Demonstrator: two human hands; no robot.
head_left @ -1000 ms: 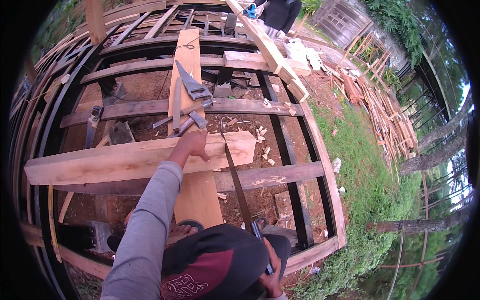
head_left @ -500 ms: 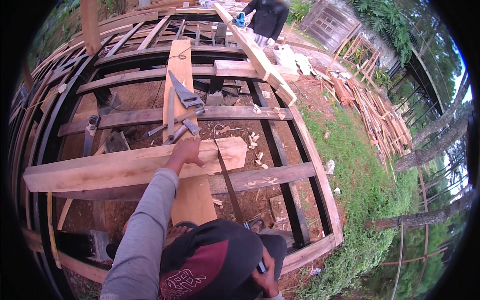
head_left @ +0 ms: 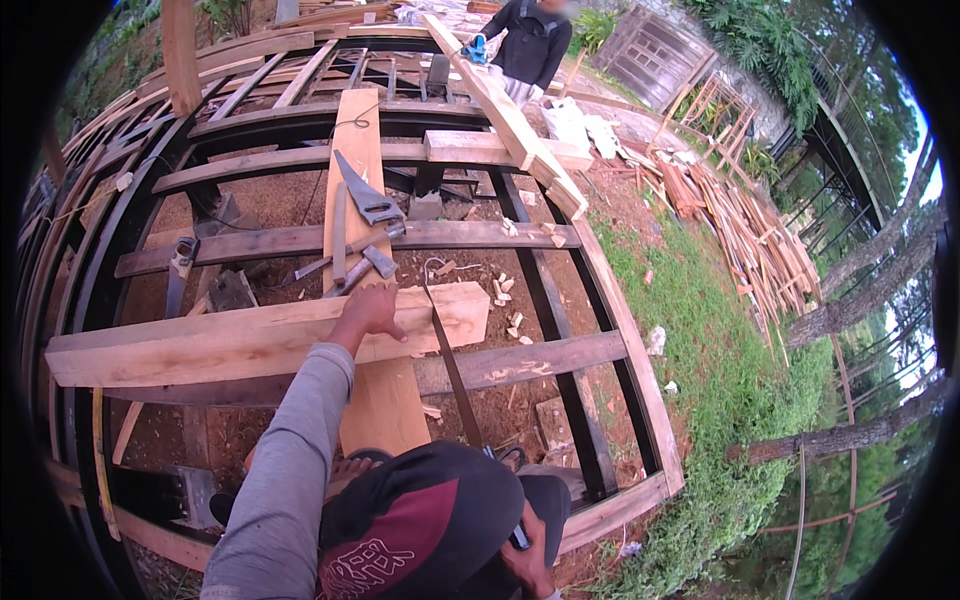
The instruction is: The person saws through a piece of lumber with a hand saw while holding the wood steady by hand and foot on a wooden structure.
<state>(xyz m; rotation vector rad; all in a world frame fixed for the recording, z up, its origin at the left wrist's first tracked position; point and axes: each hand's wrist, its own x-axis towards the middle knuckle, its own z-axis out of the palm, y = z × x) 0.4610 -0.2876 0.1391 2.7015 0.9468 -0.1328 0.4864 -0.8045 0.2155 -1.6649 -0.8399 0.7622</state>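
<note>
Clasping one beam (head_left: 200, 345): left hand's grip (head_left: 370, 310) | clenching one saw (head_left: 455, 380): right hand's grip (head_left: 532, 553) | two handsaws (head_left: 361, 187) beyond

nearer than the thick beam (head_left: 240, 335), the knee (head_left: 480, 490) hides part of the saw (head_left: 456, 378), whose teeth are too fine to tell; the lower edge cuts off the arm behind the right hand (head_left: 535, 555). the left hand (head_left: 372, 312) covers a patch of the beam, which hides part of the plank (head_left: 385, 410) beneath. beyond the beam, a co-worker's blurred head (head_left: 552, 6) is cropped by the top edge.
</note>
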